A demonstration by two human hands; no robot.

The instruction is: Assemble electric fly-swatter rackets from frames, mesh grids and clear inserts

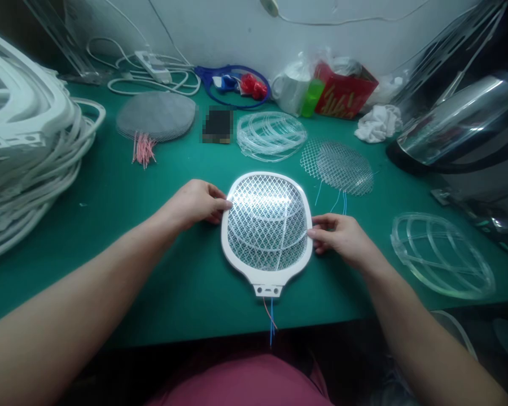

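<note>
One white racket frame (pixel 268 278) was near the middle of the table's (pixel 173 321) front edge, its wires (pixel 271 322) overhanging. Contact with the table: could not tell. Left hand (pixel 195 202) pinched the left rim between thumb and fingers; right hand (pixel 341 232) likewise, right rim. Risks, in my judgement: wires tugged loose if snagged on the pink clothing (pixel 245 383); mesh (pixel 254 225) skewed by uneven grip. Farther out: mesh sheets (pixel 345 168) and clear grids (pixel 272 135) toward the back edge, stacked frames (pixel 46 107) leftmost.
</note>
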